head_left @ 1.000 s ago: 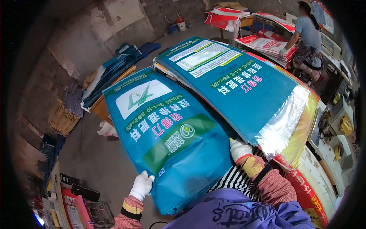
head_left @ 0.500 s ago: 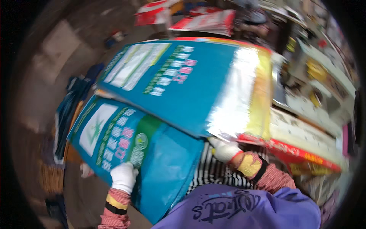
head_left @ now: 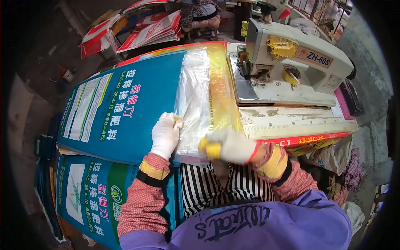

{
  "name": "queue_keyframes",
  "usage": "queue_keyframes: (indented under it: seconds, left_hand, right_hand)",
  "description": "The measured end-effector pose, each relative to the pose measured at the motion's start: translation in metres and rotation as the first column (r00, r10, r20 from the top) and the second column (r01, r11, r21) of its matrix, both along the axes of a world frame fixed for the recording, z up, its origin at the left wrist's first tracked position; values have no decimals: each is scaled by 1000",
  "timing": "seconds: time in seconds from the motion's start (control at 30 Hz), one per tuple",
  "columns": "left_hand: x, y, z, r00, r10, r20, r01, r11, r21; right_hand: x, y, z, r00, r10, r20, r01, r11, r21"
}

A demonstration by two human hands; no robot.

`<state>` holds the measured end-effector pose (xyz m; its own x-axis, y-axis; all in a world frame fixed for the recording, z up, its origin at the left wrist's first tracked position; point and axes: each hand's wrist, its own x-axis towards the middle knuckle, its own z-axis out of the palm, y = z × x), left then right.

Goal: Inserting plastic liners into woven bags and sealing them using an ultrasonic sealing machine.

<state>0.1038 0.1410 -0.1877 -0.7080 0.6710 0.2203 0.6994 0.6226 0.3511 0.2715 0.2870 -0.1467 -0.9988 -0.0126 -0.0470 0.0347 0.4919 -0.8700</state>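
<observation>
A stack of teal printed sacks (head_left: 158,79) lies in front of me, its clear plastic liner (head_left: 195,83) sticking out at the right end. My left hand (head_left: 164,135), in a white glove, rests on the top sack with its fingers curled at the liner's edge, closed on the sack's mouth. My right hand (head_left: 233,146), gloved with yellow fingertips, is over the liner's near right corner. Motion smears its fingers, so its grip is unclear. Another teal sack (head_left: 83,208) lies at the lower left, partly under the stack and my left forearm.
An industrial sewing machine (head_left: 291,62) stands on the worktable (head_left: 271,121) at the right. Red and white sacks (head_left: 154,31) are piled at the back, near a seated person (head_left: 202,10). A dark pink-edged box (head_left: 349,98) sits beside the machine.
My left hand has moved from the lower sack up to the liner edge of the stack. My right hand has shifted along the liner end. The view has turned right, and the lower sack sits farther left.
</observation>
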Motion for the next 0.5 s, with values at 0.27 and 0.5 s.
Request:
queue_keyframes:
  seconds: [0.27,0.5]
  left_hand:
    - [-3,-4,-5,989,-51,138,24,981,193]
    - [-10,-23,23,764,-454,458,422,889,177]
  right_hand:
    - [-133,32,-15,861,-389,328,494,790,-362]
    - [-170,39,-29,734,-399,550,650,646,-400]
